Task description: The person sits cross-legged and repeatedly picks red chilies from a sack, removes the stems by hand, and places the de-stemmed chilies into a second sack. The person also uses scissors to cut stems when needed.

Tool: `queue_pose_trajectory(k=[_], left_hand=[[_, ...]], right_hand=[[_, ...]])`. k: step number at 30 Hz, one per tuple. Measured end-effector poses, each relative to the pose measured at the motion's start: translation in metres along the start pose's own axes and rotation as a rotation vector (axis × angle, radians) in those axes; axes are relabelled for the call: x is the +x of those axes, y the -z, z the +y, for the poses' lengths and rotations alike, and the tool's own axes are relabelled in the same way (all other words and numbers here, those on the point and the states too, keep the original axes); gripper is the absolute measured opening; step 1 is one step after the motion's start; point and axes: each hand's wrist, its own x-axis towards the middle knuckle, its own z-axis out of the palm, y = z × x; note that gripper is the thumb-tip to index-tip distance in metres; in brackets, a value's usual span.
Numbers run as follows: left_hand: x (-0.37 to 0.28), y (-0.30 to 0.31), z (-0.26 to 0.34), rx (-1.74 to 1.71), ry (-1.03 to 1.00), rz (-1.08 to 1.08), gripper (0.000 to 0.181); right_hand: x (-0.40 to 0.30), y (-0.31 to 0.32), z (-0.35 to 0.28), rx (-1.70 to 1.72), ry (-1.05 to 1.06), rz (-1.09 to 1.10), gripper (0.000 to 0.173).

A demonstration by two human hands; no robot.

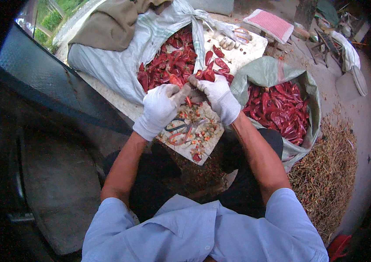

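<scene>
Both my hands wear white knit gloves with soiled fingertips, and they meet over a pale board [214,144]. My left hand [162,106] pinches a red chili pepper [188,102], whose orange-red end pokes out below the fingers. My right hand [217,93] is curled against the left fingertips, with dark red dried chilies [207,74] at its far side; what its fingers grip is partly hidden. Below the hands, scissors [182,135] with a red-orange handle and a dark handle lie among cut stems and chili bits [202,131].
Ahead, a white woven sack [113,67] spills dried chilies [174,60]. At right stands a greenish woven sack [315,108] of chilies [279,109], beside a stem heap [326,177]. Orange-handled scissors [243,34] lie beyond. A dark panel [54,77] slants at left; a pink-topped stool [269,24] stands farther off.
</scene>
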Motion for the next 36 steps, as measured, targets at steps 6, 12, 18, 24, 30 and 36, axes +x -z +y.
queue_pose_trajectory(k=[6,12,18,24,30,36], left_hand=[[0.01,0.012,0.014,-0.039,-0.234,0.129,0.035],[0.009,0.028,0.021,-1.038,0.705,0.207,0.017],[0.016,0.033,-0.008,-1.123,0.718,-0.038,0.026],[0.008,0.032,-0.001,-1.177,0.853,-0.015,0.022],[0.005,0.026,0.002,-1.686,0.969,-0.015,0.027],[-0.001,0.009,0.004,-1.77,1.01,0.247,0.026]], right_hand=[[-0.001,-0.013,0.002,0.147,0.09,-0.047,0.018],[-0.009,-0.009,-0.009,-0.035,0.082,-0.186,0.017],[-0.01,-0.012,-0.005,-0.245,0.048,-0.316,0.009],[-0.012,-0.006,-0.003,-0.333,0.15,-0.314,0.008],[0.0,0.005,-0.007,-0.567,0.166,-0.423,0.023],[-0.013,0.002,-0.015,-0.392,0.266,-0.452,0.037]])
